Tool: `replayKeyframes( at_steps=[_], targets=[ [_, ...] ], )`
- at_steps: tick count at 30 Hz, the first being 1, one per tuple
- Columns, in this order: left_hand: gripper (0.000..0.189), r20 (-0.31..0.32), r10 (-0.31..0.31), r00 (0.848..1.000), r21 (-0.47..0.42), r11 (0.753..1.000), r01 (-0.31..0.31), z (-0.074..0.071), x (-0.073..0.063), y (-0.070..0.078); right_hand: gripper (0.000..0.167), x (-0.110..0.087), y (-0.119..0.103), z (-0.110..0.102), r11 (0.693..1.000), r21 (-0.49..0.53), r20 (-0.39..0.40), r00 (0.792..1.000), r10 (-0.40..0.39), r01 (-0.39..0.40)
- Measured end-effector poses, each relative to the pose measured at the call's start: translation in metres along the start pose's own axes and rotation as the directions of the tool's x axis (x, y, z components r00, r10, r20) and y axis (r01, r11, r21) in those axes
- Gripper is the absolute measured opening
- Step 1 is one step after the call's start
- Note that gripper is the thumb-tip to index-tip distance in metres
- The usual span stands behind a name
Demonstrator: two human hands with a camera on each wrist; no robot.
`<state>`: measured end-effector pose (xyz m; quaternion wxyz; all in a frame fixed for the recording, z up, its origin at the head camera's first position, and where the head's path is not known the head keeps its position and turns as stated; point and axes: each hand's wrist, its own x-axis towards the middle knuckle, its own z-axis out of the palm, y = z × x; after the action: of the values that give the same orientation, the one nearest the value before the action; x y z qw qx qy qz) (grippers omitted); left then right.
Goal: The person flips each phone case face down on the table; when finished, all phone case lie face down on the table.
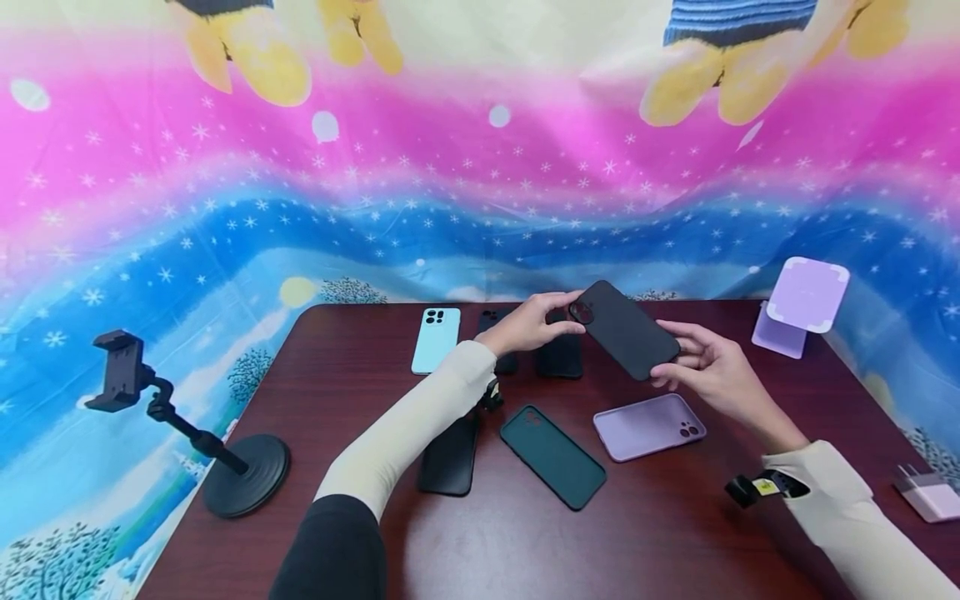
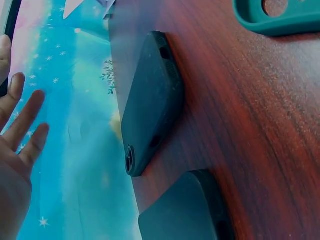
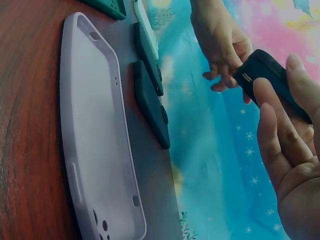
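A black phone case point(image 1: 628, 329) is held up above the table, tilted, its back and camera opening facing me. Whether a phone sits inside I cannot tell. My left hand point(image 1: 531, 323) pinches its upper-left end beside the camera opening. At the lower-right end, my right hand point(image 1: 716, 367) grips it between thumb and fingers. Below it on the table lie a lilac case point(image 1: 648, 427), hollow side up, and a dark green case point(image 1: 553, 457). Behind the left hand are two dark cases, the nearer one point(image 1: 558, 354) partly covered by it.
A light blue phone case point(image 1: 435, 342) lies at the back, and a black phone-like slab point(image 1: 448, 458) lies partly under the left forearm. A black phone holder point(image 1: 247, 475) stands left, a lilac stand point(image 1: 806, 296) back right. A white charger point(image 1: 930, 493) sits at the right edge.
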<state>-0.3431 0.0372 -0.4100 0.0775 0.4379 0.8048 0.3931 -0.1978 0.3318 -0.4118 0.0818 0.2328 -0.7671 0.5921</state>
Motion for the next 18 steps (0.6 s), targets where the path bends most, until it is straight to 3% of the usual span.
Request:
replayKeyframes(
  at_steps=[5, 8, 18],
  targets=[
    [0.068, 0.041, -0.024, 0.999, 0.003, 1.000, 0.023, -0.001, 0.002, -0.001, 0.069, -0.002, -0.001, 0.000, 0.991, -0.130, -0.018, 0.999, 0.030, -0.032],
    [0.066, 0.054, -0.021, 0.998, -0.043, 0.999, 0.024, -0.001, 0.005, 0.000, 0.068, -0.004, -0.002, -0.001, 0.977, -0.204, -0.028, 0.998, 0.051, -0.056],
    [0.063, 0.051, -0.037, 0.998, -0.187, 0.981, 0.046, -0.001, 0.011, 0.005, 0.057, -0.008, 0.004, -0.005, 0.957, -0.281, -0.006, 0.997, 0.079, -0.077]
  ],
)
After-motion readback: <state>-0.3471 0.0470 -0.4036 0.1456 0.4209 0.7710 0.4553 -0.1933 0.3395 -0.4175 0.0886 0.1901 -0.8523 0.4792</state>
